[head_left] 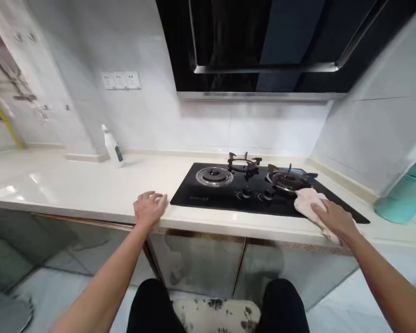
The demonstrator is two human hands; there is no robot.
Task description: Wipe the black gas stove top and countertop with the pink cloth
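Note:
My right hand (333, 219) is closed on a pale pink cloth (308, 203), which is bunched against the front right of the black gas stove (208, 196) and hangs over the counter's edge. Just behind the cloth, a pan support (291, 178) sits over the right burner. Another pan support (242, 163) stands at the back, off the left burner (215, 175), whose metal ring is bare. Two control knobs (247, 192) are at the stove's front middle. My left hand (149, 208) lies on the countertop's front edge, left of the stove, fingers apart and holding nothing.
A white spray bottle (113, 147) stands by the wall on the cream countertop (62, 180). At the far right is a teal container (404, 194). A black range hood (256, 46) hangs above the stove. Cabinet doors (197, 259) are below, near my knees.

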